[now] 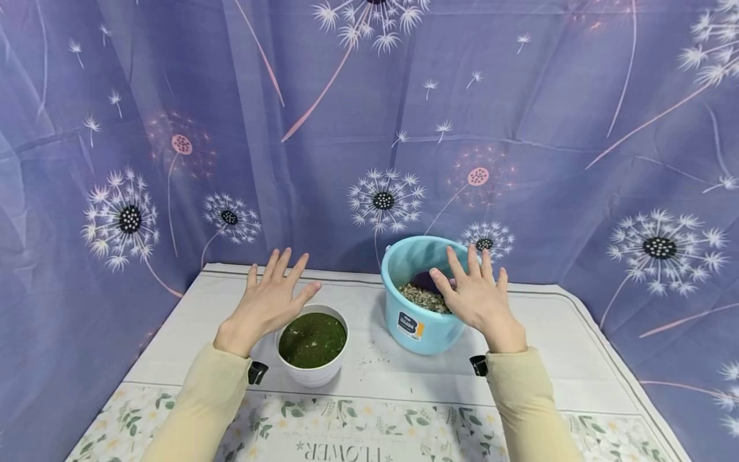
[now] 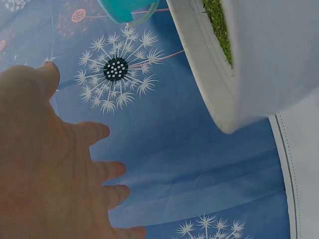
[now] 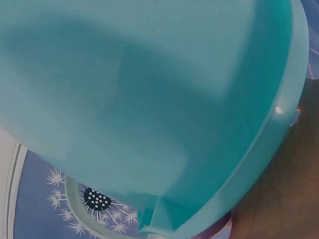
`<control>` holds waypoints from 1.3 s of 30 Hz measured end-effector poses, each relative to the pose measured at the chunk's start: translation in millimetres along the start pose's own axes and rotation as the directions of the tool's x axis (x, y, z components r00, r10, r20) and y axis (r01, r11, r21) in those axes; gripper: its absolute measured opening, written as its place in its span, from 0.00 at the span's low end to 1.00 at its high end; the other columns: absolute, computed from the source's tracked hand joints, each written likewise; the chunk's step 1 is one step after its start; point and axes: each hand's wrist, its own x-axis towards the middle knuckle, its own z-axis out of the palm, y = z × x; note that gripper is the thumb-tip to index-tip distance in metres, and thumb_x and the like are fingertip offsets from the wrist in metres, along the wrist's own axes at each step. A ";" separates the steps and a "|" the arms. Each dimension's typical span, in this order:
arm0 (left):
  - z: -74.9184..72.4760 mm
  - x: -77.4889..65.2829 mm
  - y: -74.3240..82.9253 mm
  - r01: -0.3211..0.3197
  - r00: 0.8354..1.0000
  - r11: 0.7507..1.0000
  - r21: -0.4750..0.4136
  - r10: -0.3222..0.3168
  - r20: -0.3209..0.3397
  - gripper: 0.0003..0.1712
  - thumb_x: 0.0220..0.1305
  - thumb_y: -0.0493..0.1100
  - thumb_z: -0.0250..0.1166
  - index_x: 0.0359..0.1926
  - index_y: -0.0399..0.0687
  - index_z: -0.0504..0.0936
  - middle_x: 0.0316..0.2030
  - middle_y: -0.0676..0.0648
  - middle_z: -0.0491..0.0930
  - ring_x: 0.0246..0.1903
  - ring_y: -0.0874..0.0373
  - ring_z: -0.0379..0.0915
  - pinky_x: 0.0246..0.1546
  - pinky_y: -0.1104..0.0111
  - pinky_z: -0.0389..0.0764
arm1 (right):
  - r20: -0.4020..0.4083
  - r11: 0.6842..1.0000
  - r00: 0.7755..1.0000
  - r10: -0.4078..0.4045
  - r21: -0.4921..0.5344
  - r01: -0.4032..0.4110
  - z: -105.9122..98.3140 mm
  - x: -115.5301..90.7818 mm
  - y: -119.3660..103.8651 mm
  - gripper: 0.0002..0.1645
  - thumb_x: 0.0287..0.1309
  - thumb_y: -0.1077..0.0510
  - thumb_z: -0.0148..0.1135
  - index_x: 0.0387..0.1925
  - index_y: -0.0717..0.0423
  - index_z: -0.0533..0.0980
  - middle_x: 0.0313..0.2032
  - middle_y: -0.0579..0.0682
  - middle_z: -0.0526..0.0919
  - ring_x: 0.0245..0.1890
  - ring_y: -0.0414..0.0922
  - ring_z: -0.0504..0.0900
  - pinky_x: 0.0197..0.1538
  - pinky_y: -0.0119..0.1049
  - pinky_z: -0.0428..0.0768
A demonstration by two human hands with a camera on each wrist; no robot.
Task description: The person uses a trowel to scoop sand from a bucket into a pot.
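Note:
My left hand (image 1: 268,307) is held with fingers spread beside and above a white pot (image 1: 314,375) filled with dark green, moss-like material (image 1: 312,340). In the left wrist view that hand (image 2: 55,154) shows straight fingers, with the pot's rim (image 2: 199,74) off to the right. My right hand (image 1: 478,296), fingers also spread, overlaps the right rim of a light blue bucket (image 1: 424,337) in the head view. Inside the bucket lie small pale pebble-like grains (image 1: 424,298) and a dark purple object (image 1: 426,281), partly hidden by the hand. Neither hand holds anything.
A white tablecloth (image 1: 225,292) with a printed floral band (image 1: 323,417) covers the table. Scattered specks (image 1: 369,361) lie between pot and bucket. A purple-blue dandelion curtain (image 1: 323,173) hangs behind and at both sides. The bucket's handle (image 3: 75,204) hangs at its side.

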 end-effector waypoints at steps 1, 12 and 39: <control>0.1 -0.5 -0.2 0.002 1.000 1.000 0.001 -0.002 0.004 0.49 0.67 0.77 0.33 0.78 0.53 0.46 0.76 0.37 0.37 0.74 0.43 0.24 0.66 0.36 0.27 | 0.004 1.000 1.000 0.000 0.001 0.000 0.5 -0.5 -0.4 0.50 0.65 0.23 0.19 0.78 0.46 0.39 0.75 0.63 0.27 0.72 0.62 0.21 0.64 0.71 0.25; -0.2 -3.1 -0.7 0.008 1.000 1.000 0.003 -0.008 0.019 0.49 0.66 0.77 0.31 0.78 0.54 0.45 0.76 0.38 0.36 0.74 0.44 0.22 0.67 0.37 0.27 | -0.013 1.000 1.000 0.003 0.006 -0.003 0.2 -1.9 -1.4 0.50 0.65 0.22 0.19 0.78 0.46 0.41 0.75 0.63 0.28 0.71 0.61 0.21 0.64 0.71 0.24; 3.1 -0.5 5.0 -0.014 0.999 0.999 -0.028 0.015 0.041 0.48 0.67 0.77 0.30 0.78 0.56 0.44 0.76 0.39 0.35 0.74 0.44 0.23 0.67 0.37 0.30 | -0.012 1.000 1.000 -0.010 0.028 0.010 -6.7 -4.3 4.4 0.51 0.65 0.22 0.21 0.78 0.47 0.43 0.75 0.63 0.30 0.71 0.62 0.21 0.65 0.71 0.27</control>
